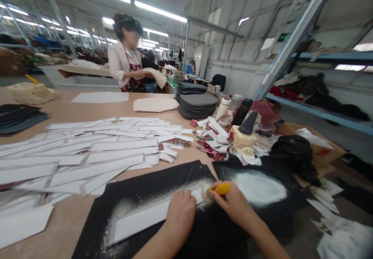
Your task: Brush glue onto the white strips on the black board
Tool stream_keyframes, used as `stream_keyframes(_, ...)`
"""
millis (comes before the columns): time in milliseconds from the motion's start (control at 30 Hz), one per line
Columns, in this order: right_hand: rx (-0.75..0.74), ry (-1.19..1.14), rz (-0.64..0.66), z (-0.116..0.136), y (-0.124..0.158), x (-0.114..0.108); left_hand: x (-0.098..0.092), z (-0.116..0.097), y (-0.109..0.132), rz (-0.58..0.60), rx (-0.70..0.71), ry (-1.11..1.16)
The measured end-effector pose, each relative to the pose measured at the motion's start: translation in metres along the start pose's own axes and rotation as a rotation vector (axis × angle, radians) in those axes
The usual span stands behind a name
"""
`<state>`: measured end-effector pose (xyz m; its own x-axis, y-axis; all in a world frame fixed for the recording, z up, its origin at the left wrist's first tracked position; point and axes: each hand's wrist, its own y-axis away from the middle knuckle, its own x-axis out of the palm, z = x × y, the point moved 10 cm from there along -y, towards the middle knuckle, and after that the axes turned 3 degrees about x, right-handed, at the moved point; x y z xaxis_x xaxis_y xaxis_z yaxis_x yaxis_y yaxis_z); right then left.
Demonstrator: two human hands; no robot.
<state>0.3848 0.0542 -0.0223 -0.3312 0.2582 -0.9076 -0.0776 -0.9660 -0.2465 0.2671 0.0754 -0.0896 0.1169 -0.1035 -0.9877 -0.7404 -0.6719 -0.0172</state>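
White strip (142, 219), lower centre, is being pressed by left hand (182, 206) (grip unclear), yellow tool (222, 189) being clasped by right hand (233, 201).

White strip (142, 221) lies flat beside yellow-handled brush (222, 189).

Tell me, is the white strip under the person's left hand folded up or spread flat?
Spread flat: the white strip stretches straight along the black sheet, with the left hand resting on it.
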Motion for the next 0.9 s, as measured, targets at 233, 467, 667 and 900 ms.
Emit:
stream_keyframes(233,0.099,-0.038,-0.240,-0.026,0.001,-0.026,-0.005,-0.010,-0.041,-0.012,-0.036,0.051)
stream_keyframes(467,0.168,-0.205,-0.284,-0.031,0.007,-0.018,-0.001,-0.020,-0.051,-0.014,-0.026,0.044)
stream_keyframes(667,0.109,-0.332,-0.351,-0.023,0.012,-0.005,0.001,0.004,-0.039,-0.076,-0.122,0.108)
stream_keyframes(900,0.012,-0.182,-0.171,-0.001,0.011,0.051,-0.001,0.041,-0.020,-0.285,-0.248,0.657)
